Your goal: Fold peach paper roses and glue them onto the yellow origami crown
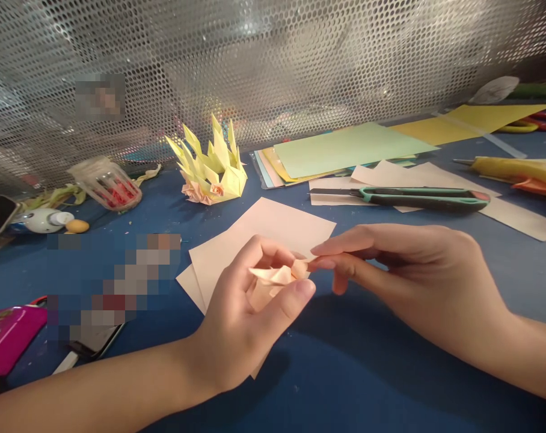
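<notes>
Above the blue table, my left hand [246, 319] is closed around a folded piece of peach paper [273, 276], its creased flaps showing between thumb and fingers. My right hand [403, 273] pinches an edge of the same paper between thumb and forefinger. Part of the paper is hidden behind my left hand. Under and behind the hands lie pale pink paper squares [268, 219]. Beyond them stands a yellow-green folded-paper crown shape [219, 168] with pointed petals and small pink paper roses at its lower left.
A utility knife [421, 197] with its blade out rests on paper strips [521, 216] at right. Coloured sheets [354, 149] lie behind, before a perforated metal screen [273, 66]. A jar [108, 183], a phone [97, 337] and a magenta packet [14, 337] are at left; a yellow glue gun [516, 171] is far right.
</notes>
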Available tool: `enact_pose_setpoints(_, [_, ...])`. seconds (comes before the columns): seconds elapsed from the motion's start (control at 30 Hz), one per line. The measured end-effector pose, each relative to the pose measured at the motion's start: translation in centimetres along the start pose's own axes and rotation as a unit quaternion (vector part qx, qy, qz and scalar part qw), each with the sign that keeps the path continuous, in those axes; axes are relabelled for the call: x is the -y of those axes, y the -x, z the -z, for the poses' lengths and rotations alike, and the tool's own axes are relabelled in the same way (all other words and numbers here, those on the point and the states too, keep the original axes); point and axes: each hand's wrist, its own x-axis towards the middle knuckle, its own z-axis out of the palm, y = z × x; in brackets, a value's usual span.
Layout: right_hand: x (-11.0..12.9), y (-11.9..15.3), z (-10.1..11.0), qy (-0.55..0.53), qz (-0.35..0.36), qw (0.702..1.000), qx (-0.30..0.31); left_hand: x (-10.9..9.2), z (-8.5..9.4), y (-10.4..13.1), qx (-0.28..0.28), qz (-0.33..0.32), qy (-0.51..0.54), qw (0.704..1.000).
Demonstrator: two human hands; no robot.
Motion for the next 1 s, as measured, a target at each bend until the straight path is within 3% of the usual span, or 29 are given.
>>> enact_pose_setpoints(0.23, [0.3, 0.1, 0.0, -0.05, -0.034, 0.997, 0.038, 0.5, -0.6, -0.2, -0.032, -0.016, 0.041, 0.999])
enact_pose_setpoints(0.43, [0.4, 0.1, 0.2, -0.023, -0.004, 1.0, 0.014, 0.0, -0.4, -0.5, -0.055, -0.078, -0.097, 0.991])
enact_pose_setpoints(0.73, [0.4, -0.1, 0.1, -0.051, 0.076, 0.996, 0.016, 0.6, 0.0, -0.3, -0.071, -0.204, -0.194, 0.957])
enact_pose_setpoints(1.0, [0.2, 0.3, 0.1, 0.032, 0.131, 0.991, -0.008, 0.9, 0.0, -0.3, -0.047, -0.188, -0.124, 0.973])
